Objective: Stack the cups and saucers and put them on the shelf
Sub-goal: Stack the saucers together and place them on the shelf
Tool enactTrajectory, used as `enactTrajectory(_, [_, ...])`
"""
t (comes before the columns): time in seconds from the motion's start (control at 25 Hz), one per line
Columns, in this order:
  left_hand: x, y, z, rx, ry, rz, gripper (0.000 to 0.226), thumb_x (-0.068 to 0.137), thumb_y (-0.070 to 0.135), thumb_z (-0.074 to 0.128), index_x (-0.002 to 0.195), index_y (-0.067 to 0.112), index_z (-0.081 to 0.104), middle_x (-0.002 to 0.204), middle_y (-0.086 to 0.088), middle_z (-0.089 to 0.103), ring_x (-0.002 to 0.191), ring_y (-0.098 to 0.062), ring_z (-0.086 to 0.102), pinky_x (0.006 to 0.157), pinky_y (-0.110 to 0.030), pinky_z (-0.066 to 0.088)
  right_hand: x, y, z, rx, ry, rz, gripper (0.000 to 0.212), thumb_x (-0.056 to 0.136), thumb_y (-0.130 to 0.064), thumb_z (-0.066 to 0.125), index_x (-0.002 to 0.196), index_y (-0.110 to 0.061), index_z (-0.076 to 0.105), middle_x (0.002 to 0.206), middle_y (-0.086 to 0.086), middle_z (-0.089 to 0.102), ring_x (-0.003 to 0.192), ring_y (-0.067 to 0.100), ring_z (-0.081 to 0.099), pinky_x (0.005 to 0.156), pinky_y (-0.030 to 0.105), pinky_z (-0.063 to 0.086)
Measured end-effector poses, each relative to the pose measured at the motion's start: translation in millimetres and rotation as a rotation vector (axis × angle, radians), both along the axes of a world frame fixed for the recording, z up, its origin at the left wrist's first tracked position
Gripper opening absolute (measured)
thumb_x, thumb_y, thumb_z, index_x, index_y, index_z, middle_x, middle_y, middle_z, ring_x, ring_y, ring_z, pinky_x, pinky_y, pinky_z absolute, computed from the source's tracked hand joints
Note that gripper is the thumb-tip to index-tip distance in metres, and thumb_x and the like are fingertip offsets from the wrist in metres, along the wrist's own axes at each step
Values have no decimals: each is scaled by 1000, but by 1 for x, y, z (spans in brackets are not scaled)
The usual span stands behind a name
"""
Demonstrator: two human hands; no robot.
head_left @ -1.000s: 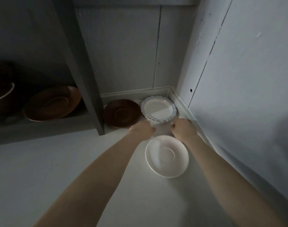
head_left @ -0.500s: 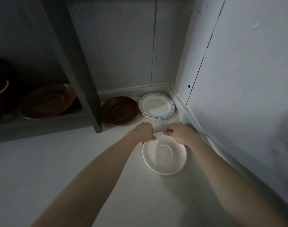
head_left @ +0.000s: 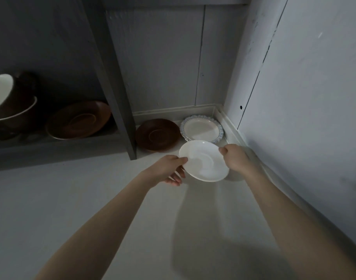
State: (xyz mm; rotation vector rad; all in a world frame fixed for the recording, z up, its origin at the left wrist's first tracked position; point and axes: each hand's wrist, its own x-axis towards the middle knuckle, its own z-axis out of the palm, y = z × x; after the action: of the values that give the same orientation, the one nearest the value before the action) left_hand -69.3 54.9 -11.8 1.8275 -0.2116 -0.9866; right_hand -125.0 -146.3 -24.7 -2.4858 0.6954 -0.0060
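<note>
A plain white saucer (head_left: 203,160) is held above the white surface, tilted slightly. My left hand (head_left: 167,169) grips its left rim and my right hand (head_left: 234,157) grips its right rim. Just beyond it, in the corner, lies a white saucer with a blue scalloped rim (head_left: 201,129). A dark brown saucer (head_left: 157,135) lies to the left of that one. On the shelf (head_left: 51,146) at the left rests another brown saucer (head_left: 79,120), next to stacked brown cups with white insides (head_left: 9,106).
A grey upright post (head_left: 112,81) divides the shelf from the corner. A wall (head_left: 304,118) runs close along the right. The white surface (head_left: 92,199) spreads out below my arms.
Both hands pulled back from the scalloped saucer, took the white saucer by its rim and lifted it off the surface.
</note>
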Motion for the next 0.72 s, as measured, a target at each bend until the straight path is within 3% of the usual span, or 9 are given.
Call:
enactTrajectory(0.16, [-4,0,1,-52,-20,103,31,96,13,35,124,5,46,67,-9,58,40,-10,59,43,-21,54,2,13,0,78,-110,-78,37,97,-21,39,97,8,62,106,31,64,102,42,59,71,34,42])
enactTrajectory(0.24, [1,-3,-1,-82,-45,198,35,95,7,31,128,0,43,66,-10,56,36,-7,59,41,-21,54,1,18,2,320,-230,-142,32,96,-24,42,81,-2,61,84,23,64,78,38,65,47,28,49])
enactTrajectory(0.32, [9,-6,0,-93,-62,249,37,94,5,30,128,-2,43,68,-11,57,36,-7,60,40,-22,54,-1,21,5,548,-265,-219,27,93,-27,45,74,-12,56,68,10,59,49,23,59,34,19,44])
enactTrajectory(0.4, [17,-14,0,-109,-73,287,38,94,5,29,128,-2,42,68,-11,57,34,-8,60,38,-21,54,-4,23,8,709,-204,-235,21,91,-25,48,73,-17,55,57,5,57,33,11,51,33,15,40])
enactTrajectory(0.52, [28,-28,2,-142,-86,339,37,93,4,29,128,-3,42,68,-10,57,41,-12,62,37,-22,54,-1,24,9,805,-86,-201,24,91,-22,47,70,-12,54,50,3,57,27,7,47,32,12,34])
enactTrajectory(0.72, [57,-54,5,-70,-84,288,26,93,7,34,111,-3,50,61,-10,60,47,-16,58,34,-19,50,26,10,9,821,-224,-337,34,94,-20,43,64,-10,52,56,6,51,23,3,41,28,11,27])
